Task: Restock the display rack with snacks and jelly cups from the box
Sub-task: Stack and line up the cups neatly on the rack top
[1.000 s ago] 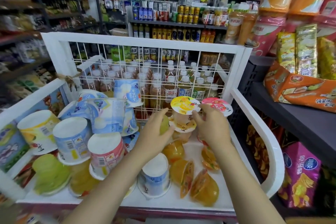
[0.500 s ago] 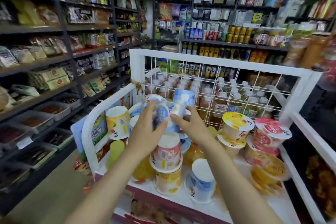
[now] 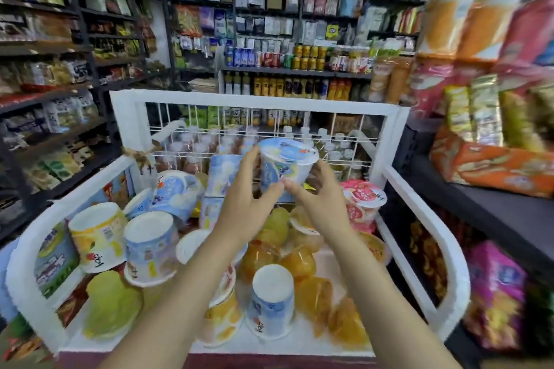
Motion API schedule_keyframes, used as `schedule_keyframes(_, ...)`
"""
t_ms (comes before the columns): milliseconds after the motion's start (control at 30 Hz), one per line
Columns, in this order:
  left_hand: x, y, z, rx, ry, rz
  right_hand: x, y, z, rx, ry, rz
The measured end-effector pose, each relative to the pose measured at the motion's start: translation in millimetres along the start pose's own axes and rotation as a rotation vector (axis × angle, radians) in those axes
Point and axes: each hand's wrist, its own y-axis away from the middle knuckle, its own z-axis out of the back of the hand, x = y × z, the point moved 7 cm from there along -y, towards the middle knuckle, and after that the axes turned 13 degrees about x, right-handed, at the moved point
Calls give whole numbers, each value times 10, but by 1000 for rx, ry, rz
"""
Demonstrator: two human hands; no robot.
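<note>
Both hands hold a blue-and-white jelly cup (image 3: pixel 284 163) upright, lid up, above the middle of the white display rack (image 3: pixel 419 189). My left hand (image 3: pixel 245 207) grips its left side and my right hand (image 3: pixel 317 201) its right and base. Below lie several cups: a yellow one (image 3: pixel 99 237) and a blue one (image 3: pixel 150 249) on their sides at left, an upturned blue cup (image 3: pixel 271 299) in front, a pink-lidded cup (image 3: pixel 362 201) upright at right. Loose orange jellies (image 3: pixel 296 263) and a green one (image 3: pixel 111 305) fill the tray floor. No box is in view.
The rack's wire back panel (image 3: pixel 269 129) has bottled drinks behind it. Dark shelves with snack bags (image 3: pixel 51 75) run along the left. A dark shelf (image 3: pixel 494 219) at right carries orange packs and bags close to the rack's right rail. Drink cans fill the far shelves (image 3: pixel 299 60).
My hands left the yellow and pink cups at right, took a blue cup from the left pile, then carried it up and to the rack's middle, now lid up. The view swung left, then back.
</note>
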Motion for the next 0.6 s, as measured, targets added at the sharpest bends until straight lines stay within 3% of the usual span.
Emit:
schedule_keyframes(233,-45,-675,-1270,296,1,4,-562,162,1165,-237,89,-80)
schedule_keyframes(433,186,-972,-1618,425,-21,54,-992,35,1298,-236,163,-217)
schedule_keyframes(600,183,-1076,-1689,468,-75,66,-1066,28,1335,-326,140,-260)
